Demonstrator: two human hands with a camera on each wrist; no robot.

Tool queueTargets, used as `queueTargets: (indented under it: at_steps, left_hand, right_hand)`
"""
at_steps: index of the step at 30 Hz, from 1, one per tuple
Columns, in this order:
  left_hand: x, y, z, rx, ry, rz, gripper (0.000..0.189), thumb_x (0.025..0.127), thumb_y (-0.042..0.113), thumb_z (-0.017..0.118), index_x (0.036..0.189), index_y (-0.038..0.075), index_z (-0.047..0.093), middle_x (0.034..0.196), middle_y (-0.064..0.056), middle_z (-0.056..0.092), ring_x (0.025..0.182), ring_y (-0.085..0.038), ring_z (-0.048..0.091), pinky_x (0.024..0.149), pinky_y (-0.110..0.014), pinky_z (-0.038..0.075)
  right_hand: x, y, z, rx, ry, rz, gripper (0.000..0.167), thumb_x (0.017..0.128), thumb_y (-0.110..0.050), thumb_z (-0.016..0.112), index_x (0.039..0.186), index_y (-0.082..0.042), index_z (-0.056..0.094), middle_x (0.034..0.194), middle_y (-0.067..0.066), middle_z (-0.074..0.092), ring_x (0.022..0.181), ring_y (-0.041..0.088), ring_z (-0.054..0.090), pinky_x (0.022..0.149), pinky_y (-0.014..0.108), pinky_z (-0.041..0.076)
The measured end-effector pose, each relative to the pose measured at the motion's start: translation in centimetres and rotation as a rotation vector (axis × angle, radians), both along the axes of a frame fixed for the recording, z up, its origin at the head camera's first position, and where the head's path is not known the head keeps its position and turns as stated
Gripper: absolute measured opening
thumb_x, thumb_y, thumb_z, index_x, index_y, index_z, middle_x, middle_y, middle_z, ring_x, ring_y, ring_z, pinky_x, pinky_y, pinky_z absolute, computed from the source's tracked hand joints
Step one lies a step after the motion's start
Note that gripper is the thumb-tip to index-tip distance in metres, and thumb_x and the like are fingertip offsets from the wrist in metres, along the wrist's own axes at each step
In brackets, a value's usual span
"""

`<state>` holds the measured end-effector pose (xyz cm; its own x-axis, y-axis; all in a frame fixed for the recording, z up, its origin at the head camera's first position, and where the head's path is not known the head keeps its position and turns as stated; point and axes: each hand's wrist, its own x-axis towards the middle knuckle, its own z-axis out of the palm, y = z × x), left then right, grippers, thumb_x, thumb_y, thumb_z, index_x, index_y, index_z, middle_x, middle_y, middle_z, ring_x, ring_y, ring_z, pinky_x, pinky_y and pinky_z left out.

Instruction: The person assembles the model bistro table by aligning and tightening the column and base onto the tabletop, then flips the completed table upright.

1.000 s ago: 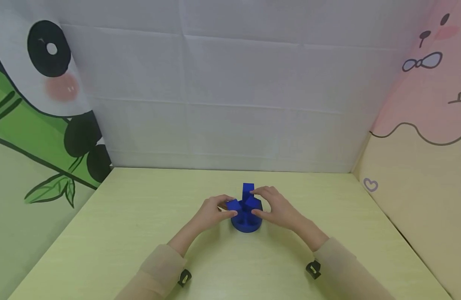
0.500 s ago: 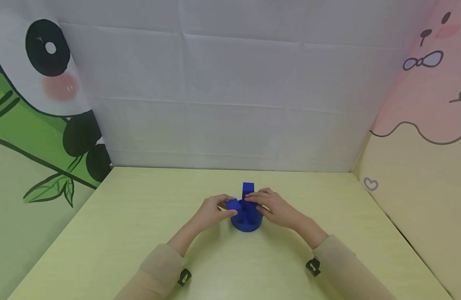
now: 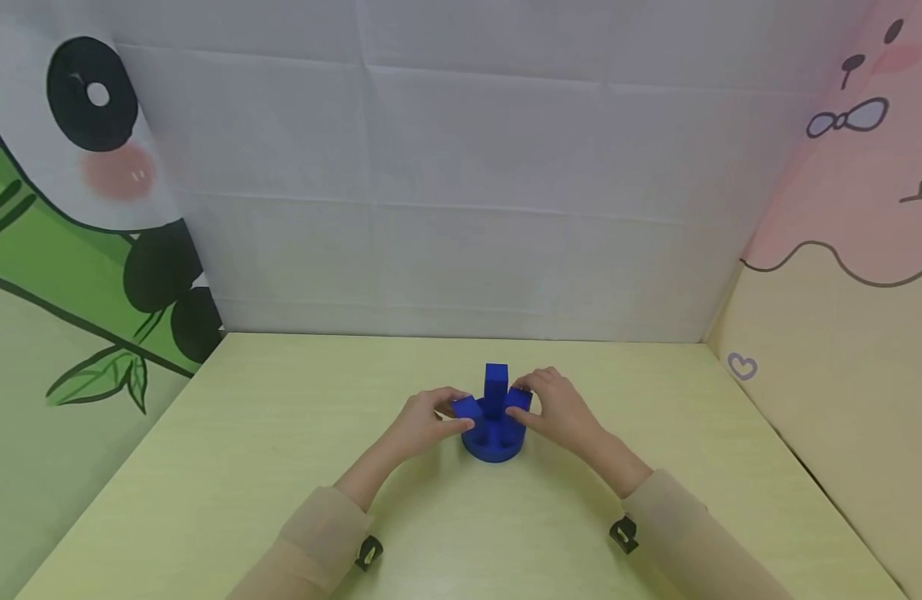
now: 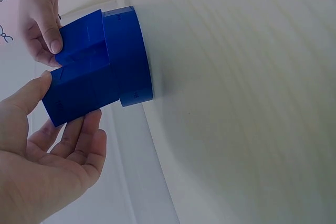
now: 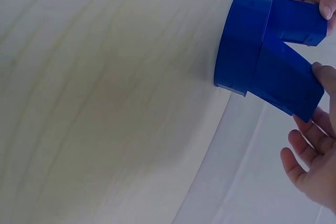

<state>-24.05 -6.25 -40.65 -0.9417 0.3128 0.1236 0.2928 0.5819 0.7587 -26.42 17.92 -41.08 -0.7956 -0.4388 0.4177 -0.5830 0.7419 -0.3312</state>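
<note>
A blue round base [image 3: 493, 454] stands on the table, with three blue rectangular blocks rising from it. My left hand [image 3: 429, 425] pinches the left block [image 3: 467, 408] between thumb and fingers; the left wrist view shows that block [image 4: 84, 95] leaning out from the base [image 4: 134, 56]. On the other side, my right hand [image 3: 562, 417] grips the right block [image 3: 518, 399] near its upper end. That block [image 5: 289, 77] slants away from the base in the right wrist view. Between the hands, the rear block [image 3: 496, 380] stands upright and untouched. Compartments show in the base's front part.
The pale yellow table [image 3: 281, 417] reaches back to a white cloth wall [image 3: 461, 208]. Printed side panels flank it, a panda-like drawing [image 3: 101, 96] on the left and a pink figure [image 3: 844, 183] on the right.
My right hand first spread its fingers across the right block, then took a fresh grip on it. The right block now sits farther right, away from the rear block. My left hand has stayed put.
</note>
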Motion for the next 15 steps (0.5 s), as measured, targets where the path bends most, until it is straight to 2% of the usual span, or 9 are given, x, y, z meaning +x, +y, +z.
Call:
queueTargets:
  at_steps: [5,8,11,15]
  left_hand:
    - [0.1,0.0,0.1,-0.006,-0.004,0.007,0.041,0.083,0.029,0.072,0.119,0.012,0.063,0.097,-0.002,0.069,0.089,-0.018,0.064,0.073,-0.033,0.052]
    - [0.1,0.1,0.2,-0.009,0.002,0.007,0.041,0.083,0.029,0.072,0.119,0.011,0.063,0.097,-0.003,0.069,0.089,-0.019,0.064,0.072,-0.033,0.053]
    - [0.2,0.1,0.3,-0.012,0.001,0.007,0.041,0.083,0.029,0.072,0.119,0.011,0.063,0.098,-0.003,0.069,0.089,-0.019,0.064,0.073,-0.033,0.053]
    - [0.2,0.1,0.4,-0.017,-0.007,0.010,0.042,0.084,0.030,0.072,0.120,0.011,0.063,0.098,-0.002,0.069,0.089,-0.018,0.064,0.073,-0.032,0.052]
  right_hand:
    - [0.4,-0.2,0.1,-0.050,-0.102,-0.108,0.041,0.077,-0.037,0.077,0.101,-0.007,0.064,0.081,0.000,0.057,0.078,0.016,0.047,0.065,0.027,0.044]
    - [0.5,-0.1,0.1,-0.054,-0.121,-0.111,0.047,0.079,-0.041,0.075,0.108,-0.007,0.061,0.084,0.002,0.057,0.079,0.017,0.048,0.065,0.028,0.044]
    - [0.6,0.4,0.3,-0.048,-0.097,-0.053,0.052,0.083,-0.043,0.070,0.120,-0.008,0.057,0.100,0.005,0.061,0.092,0.021,0.054,0.075,0.035,0.048]
    - [0.5,1.4,0.7,-0.046,-0.035,0.118,0.046,0.088,-0.032,0.066,0.128,-0.010,0.055,0.124,0.006,0.059,0.114,0.025,0.050,0.093,0.048,0.043]
